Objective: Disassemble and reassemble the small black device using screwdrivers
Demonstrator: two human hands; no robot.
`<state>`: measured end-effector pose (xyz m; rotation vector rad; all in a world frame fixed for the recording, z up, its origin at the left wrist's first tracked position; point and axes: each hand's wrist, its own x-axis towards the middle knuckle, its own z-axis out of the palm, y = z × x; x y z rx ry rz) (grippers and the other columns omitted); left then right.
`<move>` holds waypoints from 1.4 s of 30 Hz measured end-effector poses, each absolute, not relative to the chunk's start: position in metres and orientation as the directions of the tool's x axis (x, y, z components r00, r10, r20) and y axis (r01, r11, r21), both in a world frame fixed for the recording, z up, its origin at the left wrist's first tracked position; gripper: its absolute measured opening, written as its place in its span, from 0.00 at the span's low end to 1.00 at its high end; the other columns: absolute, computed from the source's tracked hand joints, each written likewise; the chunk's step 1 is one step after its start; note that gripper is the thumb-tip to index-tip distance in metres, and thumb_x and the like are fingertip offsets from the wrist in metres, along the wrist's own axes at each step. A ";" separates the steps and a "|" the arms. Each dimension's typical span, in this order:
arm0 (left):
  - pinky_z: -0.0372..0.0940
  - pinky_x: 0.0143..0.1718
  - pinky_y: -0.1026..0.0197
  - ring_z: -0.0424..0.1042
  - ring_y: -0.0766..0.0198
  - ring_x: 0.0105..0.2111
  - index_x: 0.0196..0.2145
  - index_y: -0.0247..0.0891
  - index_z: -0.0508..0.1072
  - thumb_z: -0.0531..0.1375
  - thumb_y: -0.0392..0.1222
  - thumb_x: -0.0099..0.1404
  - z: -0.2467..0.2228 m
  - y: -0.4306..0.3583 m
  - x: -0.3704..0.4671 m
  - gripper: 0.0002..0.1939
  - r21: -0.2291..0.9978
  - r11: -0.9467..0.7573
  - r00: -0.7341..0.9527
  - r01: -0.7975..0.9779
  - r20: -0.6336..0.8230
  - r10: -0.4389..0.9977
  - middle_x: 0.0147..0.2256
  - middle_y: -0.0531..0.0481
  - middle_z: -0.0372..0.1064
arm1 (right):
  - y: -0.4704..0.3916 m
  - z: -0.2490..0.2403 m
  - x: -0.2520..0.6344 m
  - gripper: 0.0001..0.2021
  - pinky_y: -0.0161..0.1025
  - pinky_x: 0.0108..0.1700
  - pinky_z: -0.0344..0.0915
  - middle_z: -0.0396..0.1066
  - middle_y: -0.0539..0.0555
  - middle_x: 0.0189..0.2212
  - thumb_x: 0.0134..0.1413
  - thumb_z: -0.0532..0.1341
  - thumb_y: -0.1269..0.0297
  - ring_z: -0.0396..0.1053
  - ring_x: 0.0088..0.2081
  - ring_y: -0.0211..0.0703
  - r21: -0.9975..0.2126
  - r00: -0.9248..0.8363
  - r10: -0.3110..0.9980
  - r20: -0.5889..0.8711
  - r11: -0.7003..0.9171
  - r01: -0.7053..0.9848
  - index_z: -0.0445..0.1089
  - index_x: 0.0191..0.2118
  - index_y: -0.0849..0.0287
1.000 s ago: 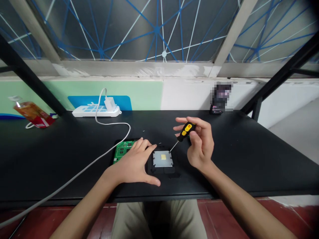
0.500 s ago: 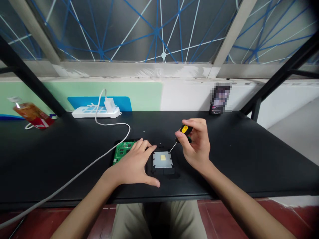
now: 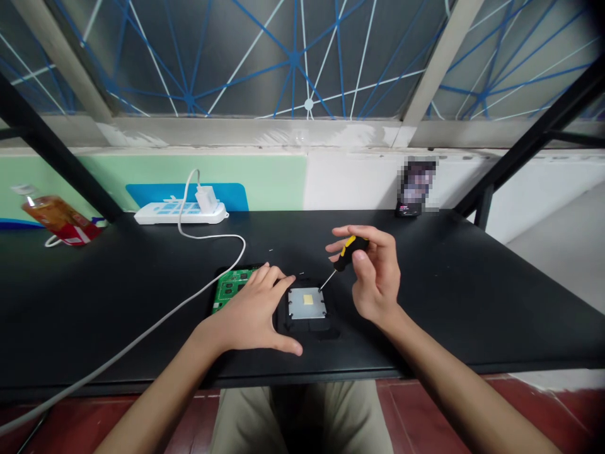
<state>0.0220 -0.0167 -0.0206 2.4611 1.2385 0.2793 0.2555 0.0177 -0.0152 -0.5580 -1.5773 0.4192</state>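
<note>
My right hand grips a small screwdriver with a black and yellow handle. Its thin tip touches the upper right corner of a grey metal plate, which has a yellow square in its middle and sits on a black base. My left hand lies flat, fingers spread, partly over a green circuit board, with its thumb and fingers against the left side of the black base.
A white power strip with a plugged-in charger stands at the back left; its white cable runs across the black table and off the front edge. A red snack pack lies far left. A small dark device leans at the back.
My right hand's fingers shifted around the screwdriver handle, closing on it and then loosening, while the tip stayed at the plate's corner. My left hand has not moved.
</note>
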 end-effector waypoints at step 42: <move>0.54 0.63 0.34 0.56 0.33 0.62 0.69 0.38 0.57 0.65 0.74 0.53 -0.014 -0.021 0.024 0.56 0.382 -0.561 0.601 0.734 0.018 0.799 0.58 0.37 0.61 | 0.034 -0.018 0.259 0.16 0.40 0.34 0.77 0.70 0.53 0.44 0.67 0.58 0.65 0.76 0.32 0.36 -0.592 0.166 0.568 0.806 0.780 0.205 0.63 0.58 0.48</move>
